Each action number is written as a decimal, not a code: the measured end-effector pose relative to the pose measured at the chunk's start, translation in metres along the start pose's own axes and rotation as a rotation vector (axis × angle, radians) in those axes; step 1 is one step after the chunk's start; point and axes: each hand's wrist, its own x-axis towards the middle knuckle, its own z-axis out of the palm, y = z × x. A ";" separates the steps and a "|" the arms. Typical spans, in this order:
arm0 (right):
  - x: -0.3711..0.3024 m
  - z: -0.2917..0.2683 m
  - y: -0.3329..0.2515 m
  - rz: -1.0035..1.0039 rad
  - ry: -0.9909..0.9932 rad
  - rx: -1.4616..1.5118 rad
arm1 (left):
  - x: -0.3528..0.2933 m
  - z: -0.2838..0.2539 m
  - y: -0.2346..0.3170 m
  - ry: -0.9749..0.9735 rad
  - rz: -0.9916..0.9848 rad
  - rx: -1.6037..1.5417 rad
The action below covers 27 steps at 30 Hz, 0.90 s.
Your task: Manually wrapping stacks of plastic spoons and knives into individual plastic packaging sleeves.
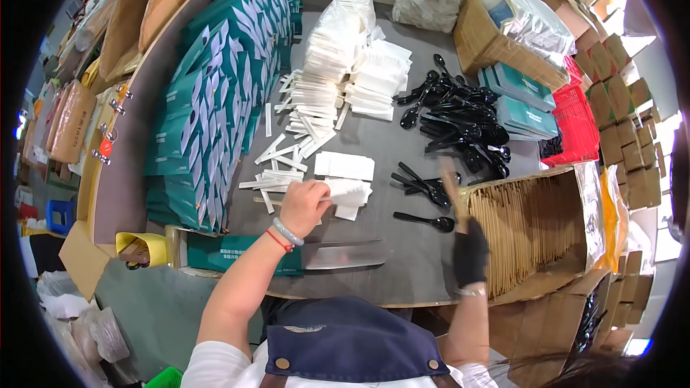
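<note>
My left hand (305, 207), bare with a bracelet and a red cord at the wrist, pinches the edge of a white paper napkin (346, 192). Another napkin packet (345, 165) lies just beyond it, and slim white paper packets (272, 179) are scattered at its left. My right hand (471, 257), in a black glove and smeared by motion, is closed on a slim tan chopstick packet (453, 185). It is beside an open carton (582, 208) packed with similar tan packets. A single black plastic spoon (424, 220) lies between my hands.
Teal printed pouches (208, 115) stand in tall rows at left. White packets and napkins (338, 65) are heaped at the back, black spoons (467, 122) to their right. A teal pouch (237, 253) and a clear plastic piece (345, 253) lie along the near edge. A red basket (578, 126) stands far right.
</note>
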 end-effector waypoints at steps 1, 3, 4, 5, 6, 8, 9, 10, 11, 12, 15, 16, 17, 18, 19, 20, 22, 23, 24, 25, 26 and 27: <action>0.004 0.017 0.000 -0.179 0.012 -0.008 | 0.000 -0.005 0.007 -0.024 -0.032 -0.117; 0.016 0.037 -0.010 -0.214 -0.090 -0.049 | 0.000 -0.012 0.020 -0.055 -0.159 -0.296; 0.021 0.042 -0.007 -0.222 -0.147 -0.129 | -0.001 -0.013 0.021 -0.065 -0.236 -0.366; 0.026 0.046 -0.003 -0.232 -0.207 -0.210 | -0.002 -0.014 0.020 -0.072 -0.317 -0.436; 0.029 0.050 0.002 -0.238 -0.210 -0.210 | -0.004 -0.009 0.015 -0.028 -0.293 -0.414; 0.030 0.053 0.010 -0.257 -0.267 -0.275 | -0.005 -0.003 0.009 0.025 -0.260 -0.359; 0.030 0.055 0.010 -0.259 -0.272 -0.276 | -0.005 -0.001 0.007 0.072 -0.222 -0.305; 0.030 0.056 0.009 -0.264 -0.257 -0.309 | -0.008 0.000 0.007 0.071 -0.261 -0.331; 0.029 0.055 0.009 -0.261 -0.240 -0.344 | -0.008 -0.005 0.012 0.065 -0.262 -0.335; 0.027 0.054 0.007 -0.255 -0.245 -0.347 | -0.011 -0.013 0.019 -0.054 -0.366 -0.483; 0.020 0.047 -0.008 -0.337 -0.081 -0.195 | -0.032 -0.026 0.040 -0.373 -0.463 -0.636; 0.020 0.046 -0.015 -0.334 -0.152 -0.238 | -0.046 -0.022 0.043 -0.319 -0.227 -0.327; 0.021 0.048 -0.021 -0.339 -0.222 -0.280 | -0.060 -0.015 0.043 -0.254 0.006 -0.017; 0.020 0.050 -0.022 -0.358 -0.240 -0.258 | -0.069 -0.013 0.046 -0.212 0.000 -0.022; 0.020 0.051 -0.027 -0.361 -0.243 -0.258 | -0.074 -0.013 0.046 -0.210 -0.004 -0.022; 0.013 0.049 -0.039 -0.410 -0.337 -0.169 | -0.079 -0.020 0.053 -0.113 -0.026 -0.039; 0.000 0.061 -0.056 -0.518 -0.494 -0.065 | -0.095 -0.023 0.055 0.002 0.015 -0.027; -0.008 0.074 -0.064 -0.576 -0.559 -0.054 | -0.099 -0.022 0.056 0.006 0.016 -0.026; -0.016 0.089 -0.071 -0.607 -0.593 -0.122 | -0.102 -0.021 0.058 -0.044 0.080 -0.004; -0.023 0.103 -0.075 -0.637 -0.625 -0.192 | -0.104 -0.020 0.060 -0.094 0.144 0.016; -0.028 0.112 -0.077 -0.632 -0.627 -0.204 | -0.107 -0.019 0.060 -0.145 0.127 0.066; -0.029 0.111 -0.075 -0.641 -0.632 -0.205 | -0.109 -0.020 0.058 -0.140 0.119 0.069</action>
